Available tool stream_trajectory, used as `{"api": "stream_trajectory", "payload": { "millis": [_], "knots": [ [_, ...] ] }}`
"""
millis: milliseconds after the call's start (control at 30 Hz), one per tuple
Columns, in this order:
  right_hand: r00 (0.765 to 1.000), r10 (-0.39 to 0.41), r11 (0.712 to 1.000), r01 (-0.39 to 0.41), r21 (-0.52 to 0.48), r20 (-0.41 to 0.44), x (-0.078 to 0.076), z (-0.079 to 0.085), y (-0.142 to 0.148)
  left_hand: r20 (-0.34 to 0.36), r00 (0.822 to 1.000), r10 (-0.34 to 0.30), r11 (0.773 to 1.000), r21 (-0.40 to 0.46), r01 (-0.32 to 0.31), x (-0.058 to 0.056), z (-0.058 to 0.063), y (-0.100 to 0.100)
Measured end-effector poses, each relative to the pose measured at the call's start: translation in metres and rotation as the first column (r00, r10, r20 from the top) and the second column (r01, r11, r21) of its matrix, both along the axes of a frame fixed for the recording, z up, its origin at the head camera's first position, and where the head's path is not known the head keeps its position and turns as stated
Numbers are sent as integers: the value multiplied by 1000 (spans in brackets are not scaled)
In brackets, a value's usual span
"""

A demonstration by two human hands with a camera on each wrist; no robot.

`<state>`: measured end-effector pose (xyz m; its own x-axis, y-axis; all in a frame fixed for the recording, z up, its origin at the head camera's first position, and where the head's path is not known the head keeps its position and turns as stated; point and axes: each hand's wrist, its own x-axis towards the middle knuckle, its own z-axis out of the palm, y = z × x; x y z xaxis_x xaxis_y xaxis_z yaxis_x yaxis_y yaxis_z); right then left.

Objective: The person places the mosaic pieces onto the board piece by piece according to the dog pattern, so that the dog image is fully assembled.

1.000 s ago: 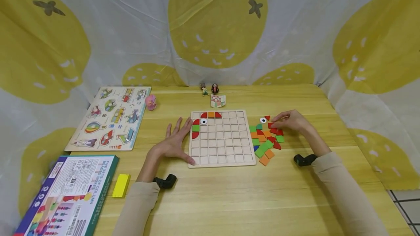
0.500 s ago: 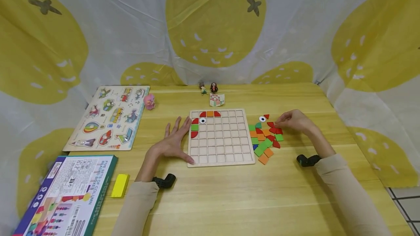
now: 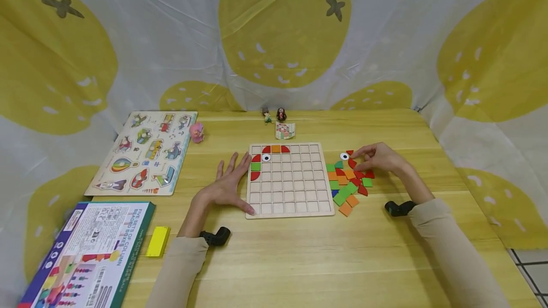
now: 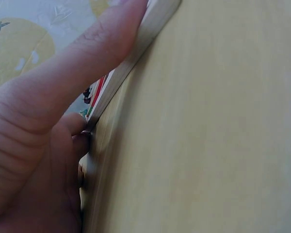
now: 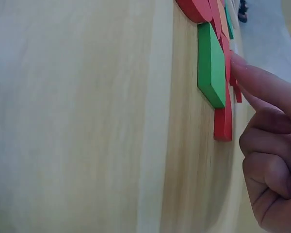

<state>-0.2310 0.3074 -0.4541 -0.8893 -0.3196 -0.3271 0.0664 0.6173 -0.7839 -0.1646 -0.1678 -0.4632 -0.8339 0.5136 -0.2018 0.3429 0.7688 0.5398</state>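
Observation:
In the head view my left hand (image 3: 224, 187) lies spread along the left side of a square wooden grid board (image 3: 295, 184), thumb at its near left corner and fingertips at the upper left edge. The left wrist view shows the thumb (image 4: 87, 58) against the board's side. Red rounded pieces, an orange square (image 3: 276, 149), a green square (image 3: 255, 167) and an eye piece (image 3: 266, 158) sit in the upper left cells. My right hand (image 3: 378, 157) pinches at a red quarter-round piece (image 3: 352, 163) in the loose pile, thumb and index fingertips right at it, other fingers curled.
The pile right of the board holds green blocks (image 5: 211, 68), orange squares (image 3: 345, 209) and a second eye piece (image 3: 344, 156). A pattern card (image 3: 285, 130) and two figurines (image 3: 280, 114) stand behind. Leftward are a vehicle puzzle (image 3: 143, 153), pink figure (image 3: 196, 132), box (image 3: 92, 251) and yellow block (image 3: 158, 241).
My right hand has shifted slightly left over the pile, its thumb and index now around the red piece. Red pieces beneath it have moved a little. The left hand stays put.

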Motion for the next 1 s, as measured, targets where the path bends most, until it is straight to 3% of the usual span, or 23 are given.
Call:
{"api": "stream_trajectory", "payload": {
  "millis": [233,500,700,833,1000],
  "knots": [
    [998,26,1000,-26,5,-48,-2,0,-6,-2,1000,0,1000,6,0,0,-1,-1],
    [997,-7,996,14,84,-81,-2,0,0,2,1000,3,1000,11,-3,1,-1,-2],
    [991,23,992,-7,122,-132,2,5,-3,-4,1000,0,1000,5,0,0,-1,-3],
    [986,7,996,8,88,-169,8,20,-29,-8,1000,-6,1000,-2,6,0,-1,-2],
    [992,-7,1000,7,1,-128,11,29,-102,-14,1000,-7,1000,-6,7,0,-1,-1]
  ]
}}
